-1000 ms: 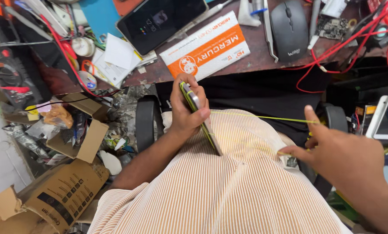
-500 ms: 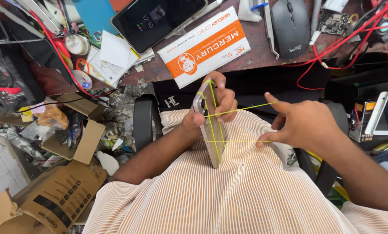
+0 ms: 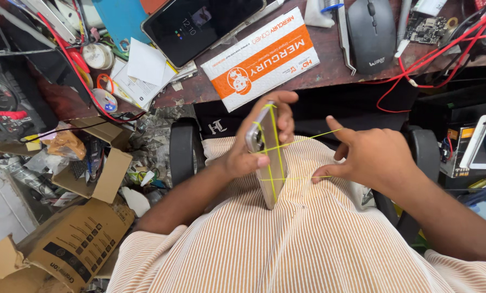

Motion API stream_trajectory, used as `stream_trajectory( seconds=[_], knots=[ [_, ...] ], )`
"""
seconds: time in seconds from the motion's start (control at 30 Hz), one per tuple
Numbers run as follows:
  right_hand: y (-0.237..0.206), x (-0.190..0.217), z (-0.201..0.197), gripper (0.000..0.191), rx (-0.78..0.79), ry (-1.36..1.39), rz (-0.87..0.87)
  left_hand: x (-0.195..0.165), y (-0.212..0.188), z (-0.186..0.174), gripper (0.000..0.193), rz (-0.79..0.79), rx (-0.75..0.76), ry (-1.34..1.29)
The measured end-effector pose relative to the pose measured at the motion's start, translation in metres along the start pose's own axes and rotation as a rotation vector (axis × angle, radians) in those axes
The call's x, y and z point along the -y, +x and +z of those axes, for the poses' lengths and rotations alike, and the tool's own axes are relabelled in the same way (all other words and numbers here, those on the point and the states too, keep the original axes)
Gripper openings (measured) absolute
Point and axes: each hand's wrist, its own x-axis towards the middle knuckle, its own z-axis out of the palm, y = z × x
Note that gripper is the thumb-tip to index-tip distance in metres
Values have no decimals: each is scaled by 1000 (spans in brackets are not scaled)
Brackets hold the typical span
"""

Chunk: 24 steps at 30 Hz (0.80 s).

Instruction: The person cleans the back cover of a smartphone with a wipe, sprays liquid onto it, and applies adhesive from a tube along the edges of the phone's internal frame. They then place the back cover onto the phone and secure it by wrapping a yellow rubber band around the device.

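The phone (image 3: pixel 268 157) stands on its end on my lap, its bottom edge pressed into my striped shirt (image 3: pixel 308 244). Its long side runs up and down, tipped a little away from me. A thin yellow band (image 3: pixel 275 146) goes around it the long way, and more of the band crosses it sideways.

My left hand (image 3: pixel 253 146) is wrapped around the phone, with the thumb on the near side and the fingers curled over the top. My right hand (image 3: pixel 370 157) is just to the right of the phone and does not touch it. It pinches the band and pulls it out tight, so two yellow lines run from the phone across to my fingers. The left hand is the nearer one to the phone.

Past my knees is the table (image 3: pixel 329 65). On it lie an orange and white box (image 3: pixel 262 57), a black mouse (image 3: pixel 370 32) and a dark tablet (image 3: pixel 199 27). Red wires (image 3: pixel 416 81) trail off to the right. Brown boxes (image 3: pixel 64 244) sit on the floor at my left.
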Motion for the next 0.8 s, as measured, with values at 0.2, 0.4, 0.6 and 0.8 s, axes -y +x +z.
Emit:
stream_trajectory(
  seconds=[0.2, 0.4, 0.6, 0.8],
  knots=[
    [-35, -15, -6, 107, -196, -230, 109, -30, -15, -5, 101, -172, -124, -184],
    [-47, -26, -2, 103, -149, -312, 125, -18, -14, -8, 75, -342, -62, -365],
    [-57, -29, 2, 104, -295, -148, 65, -3, -10, 2, 66, -302, -18, -265],
    [-67, -19, -4, 95, -514, -241, 59, -15, 2, -6, 57, -429, -363, -186]
  ],
)
